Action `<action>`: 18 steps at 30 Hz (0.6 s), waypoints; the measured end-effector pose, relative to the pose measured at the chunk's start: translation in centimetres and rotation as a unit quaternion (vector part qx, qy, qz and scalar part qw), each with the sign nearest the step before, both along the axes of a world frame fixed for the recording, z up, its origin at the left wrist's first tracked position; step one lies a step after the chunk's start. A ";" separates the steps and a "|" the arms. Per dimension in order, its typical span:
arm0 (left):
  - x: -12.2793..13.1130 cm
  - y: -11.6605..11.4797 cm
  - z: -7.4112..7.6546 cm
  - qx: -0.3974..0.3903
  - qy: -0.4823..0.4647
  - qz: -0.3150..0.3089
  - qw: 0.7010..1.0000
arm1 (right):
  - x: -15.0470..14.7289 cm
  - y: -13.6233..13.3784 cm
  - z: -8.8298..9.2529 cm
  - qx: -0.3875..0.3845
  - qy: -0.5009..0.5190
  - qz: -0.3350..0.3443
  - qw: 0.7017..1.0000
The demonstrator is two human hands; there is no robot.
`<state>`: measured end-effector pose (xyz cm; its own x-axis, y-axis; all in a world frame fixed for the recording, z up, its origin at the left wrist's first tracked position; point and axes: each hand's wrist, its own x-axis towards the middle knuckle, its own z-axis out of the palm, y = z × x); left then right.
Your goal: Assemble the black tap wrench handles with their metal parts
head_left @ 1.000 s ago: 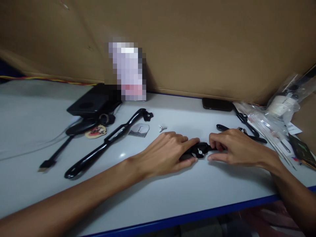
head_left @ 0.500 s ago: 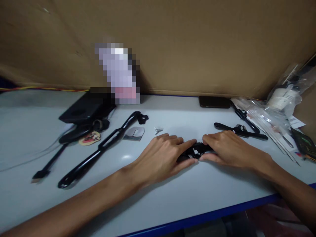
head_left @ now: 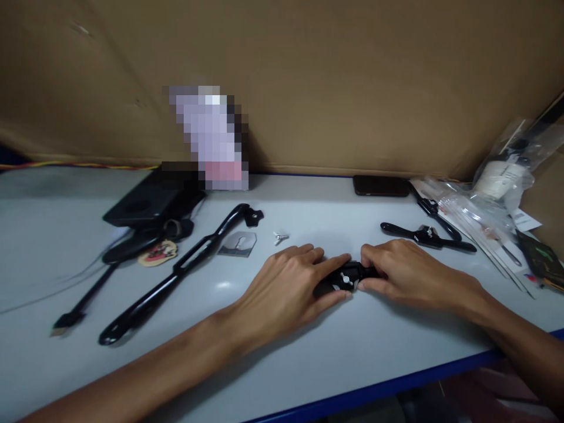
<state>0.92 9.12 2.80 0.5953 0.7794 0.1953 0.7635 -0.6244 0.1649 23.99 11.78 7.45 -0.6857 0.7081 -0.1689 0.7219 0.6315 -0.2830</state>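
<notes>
Between my two hands a black spokeshave (head_left: 346, 279) with a silver wing screw lies low over the table. My left hand (head_left: 293, 282) is closed around its left handle, index finger and thumb stretched along its middle. My right hand (head_left: 396, 273) grips the right handle, with fingertips beside the body. Both handles are largely hidden. Left of my hands are a loose silver wing screw (head_left: 281, 237), a flat metal blade (head_left: 238, 244), a small black cap piece (head_left: 254, 217) and a long black spokeshave body (head_left: 194, 258).
Another spokeshave (head_left: 427, 236) lies beyond my right hand, with a further one (head_left: 434, 212) behind it. A phone (head_left: 381, 185) is near the cardboard wall (head_left: 308, 82). Plastic packaging (head_left: 502, 182) and thin rods fill the right corner. A black box (head_left: 141, 202) and cable stand left.
My right fingers have shifted slightly, so more of the spokeshave's middle shows. Both hands keep their hold, and the view has tilted a little.
</notes>
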 end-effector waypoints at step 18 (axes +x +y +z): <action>0.1 0.3 0.2 -0.035 -0.018 0.005 0.999 | -0.4 -1.1 0.0 0.027 0.132 0.083 0.987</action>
<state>1.02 9.44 2.96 0.5812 0.7978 0.1603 0.7625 -0.6027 0.2351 23.55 10.67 7.43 -0.8080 0.5853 0.0667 0.5127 0.7545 -0.4098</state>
